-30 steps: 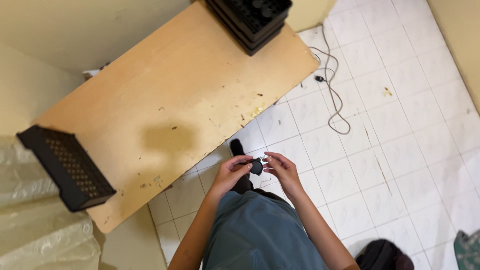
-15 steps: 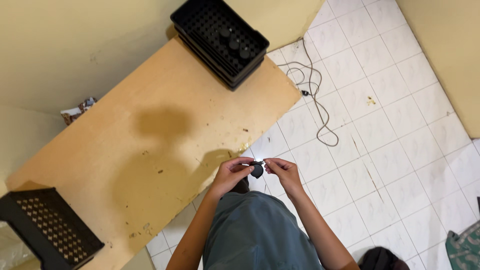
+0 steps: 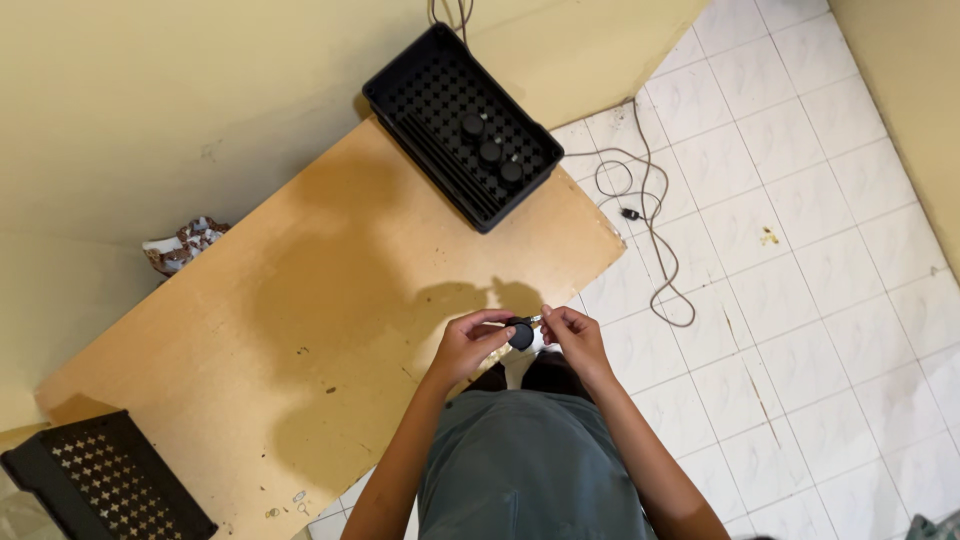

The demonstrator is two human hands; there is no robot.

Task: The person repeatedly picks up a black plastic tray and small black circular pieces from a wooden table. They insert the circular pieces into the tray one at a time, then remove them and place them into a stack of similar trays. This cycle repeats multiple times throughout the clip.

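Observation:
My left hand (image 3: pixel 468 343) and my right hand (image 3: pixel 573 335) meet in front of me at the near edge of a wooden table (image 3: pixel 300 330). Between their fingertips they hold a small round black part (image 3: pixel 520 335) with a thin metal pin sticking out toward the right hand. Both hands pinch it. At the table's far right corner stands a black perforated tray (image 3: pixel 462 122) with three round black parts (image 3: pixel 490 151) in a row inside it.
A second black perforated crate (image 3: pixel 105 490) sits at the table's near left end. A crumpled wrapper (image 3: pixel 180 245) lies by the yellow wall. A thin cable (image 3: pixel 645 225) trails over the white tiled floor on the right.
The view has tilted so the black tray and table appear lower and more central. My hands stay together on the small black part, just in front of my body.

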